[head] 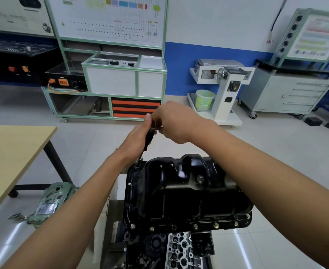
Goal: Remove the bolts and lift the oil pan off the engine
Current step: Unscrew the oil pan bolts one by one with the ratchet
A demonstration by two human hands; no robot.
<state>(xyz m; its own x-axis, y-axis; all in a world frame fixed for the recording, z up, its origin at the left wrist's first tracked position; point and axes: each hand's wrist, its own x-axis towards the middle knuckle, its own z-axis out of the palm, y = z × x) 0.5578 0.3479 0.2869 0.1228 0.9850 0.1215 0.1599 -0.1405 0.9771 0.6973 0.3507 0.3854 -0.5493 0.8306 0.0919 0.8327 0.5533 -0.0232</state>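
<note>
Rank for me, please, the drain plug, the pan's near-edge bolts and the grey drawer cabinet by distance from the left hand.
From the left hand, gripping the driver above the pan's far corner:
1. Drain plug, on the pan, rightward.
2. Near-edge bolts, along the flange closest to the camera.
3. Grey drawer cabinet, against the far right wall.

The glossy pale tiled floor (276, 152) carries 1 green-painted metal casting (51, 200) beside the black-legged light wooden table (14, 152).
</note>
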